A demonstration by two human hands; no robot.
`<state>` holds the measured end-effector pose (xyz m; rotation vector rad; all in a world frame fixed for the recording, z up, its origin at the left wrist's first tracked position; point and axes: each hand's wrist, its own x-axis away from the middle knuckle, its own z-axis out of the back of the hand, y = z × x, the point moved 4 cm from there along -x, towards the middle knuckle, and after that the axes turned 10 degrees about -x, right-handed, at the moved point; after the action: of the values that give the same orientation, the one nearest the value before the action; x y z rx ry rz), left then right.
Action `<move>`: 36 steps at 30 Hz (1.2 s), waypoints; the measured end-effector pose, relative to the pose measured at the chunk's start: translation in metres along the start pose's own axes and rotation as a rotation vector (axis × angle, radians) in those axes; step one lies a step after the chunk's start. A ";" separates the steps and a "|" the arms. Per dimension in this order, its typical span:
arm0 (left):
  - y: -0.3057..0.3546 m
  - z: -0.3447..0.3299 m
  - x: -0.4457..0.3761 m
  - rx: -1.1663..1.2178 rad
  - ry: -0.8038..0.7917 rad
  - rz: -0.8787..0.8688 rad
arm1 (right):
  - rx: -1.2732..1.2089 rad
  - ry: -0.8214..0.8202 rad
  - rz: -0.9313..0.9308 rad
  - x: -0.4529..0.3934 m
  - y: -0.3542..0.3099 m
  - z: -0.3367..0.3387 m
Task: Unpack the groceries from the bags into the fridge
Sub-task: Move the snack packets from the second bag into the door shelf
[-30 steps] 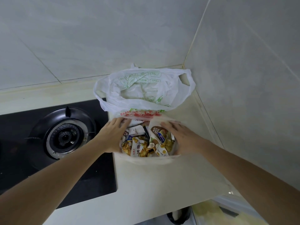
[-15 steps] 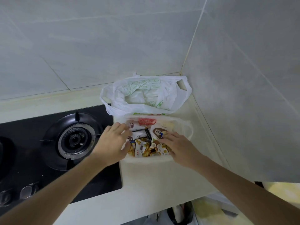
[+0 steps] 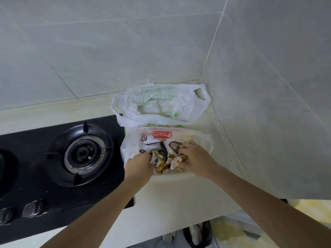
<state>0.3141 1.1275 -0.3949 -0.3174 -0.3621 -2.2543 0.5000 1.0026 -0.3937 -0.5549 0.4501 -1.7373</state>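
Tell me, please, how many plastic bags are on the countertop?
2. The white bag with green print sits in the wall corner; the clear bag of snack packets lies just in front of it, beside the stove, with both hands inside. Others may be out of view.

A home kitchen: a black gas hob [image 3: 59, 158] with a burner [image 3: 83, 153] and knobs [image 3: 30, 209] sits left of the fingers [image 3: 145, 158], set into a cream counter [image 3: 179, 194] beneath pale tiled walls [image 3: 125, 42].
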 end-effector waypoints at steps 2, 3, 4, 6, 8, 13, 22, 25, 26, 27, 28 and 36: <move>-0.004 0.007 0.000 0.105 0.047 -0.006 | -0.193 -0.032 -0.031 -0.006 -0.010 -0.004; -0.007 0.011 0.000 0.153 0.076 -0.016 | -0.220 -0.067 -0.032 -0.010 -0.014 -0.008; -0.010 0.016 0.000 0.185 0.100 -0.031 | -0.210 -0.105 -0.030 -0.014 -0.017 -0.014; -0.017 0.022 -0.001 0.213 0.107 -0.056 | -0.144 -0.172 -0.047 -0.020 -0.021 -0.025; -0.027 0.023 -0.005 0.259 0.084 -0.047 | -0.118 -0.178 -0.082 -0.025 -0.023 -0.031; -0.038 0.039 -0.004 0.608 0.082 -0.043 | -0.379 0.078 -0.167 -0.017 -0.030 -0.012; 0.054 0.164 0.006 0.885 0.053 -0.285 | -0.961 0.570 -0.307 0.053 -0.064 0.112; 0.107 0.209 0.016 0.910 0.011 -0.424 | -1.011 0.733 -0.317 0.101 -0.086 0.168; 0.125 0.223 0.022 0.917 -0.013 -0.482 | -1.009 0.786 -0.328 0.121 -0.094 0.186; 0.142 0.235 0.029 0.922 -0.029 -0.540 | -1.010 0.839 -0.336 0.143 -0.104 0.201; 0.158 0.245 0.037 0.927 -0.041 -0.600 | -1.009 0.896 -0.341 0.167 -0.115 0.213; 0.279 0.273 0.181 0.904 -0.305 -1.093 | -0.876 1.428 -0.438 0.382 -0.237 0.231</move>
<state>0.4413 0.9253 -0.0365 0.0700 -2.0190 -2.6896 0.3756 0.6835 -0.0228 0.1536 2.2806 -2.0796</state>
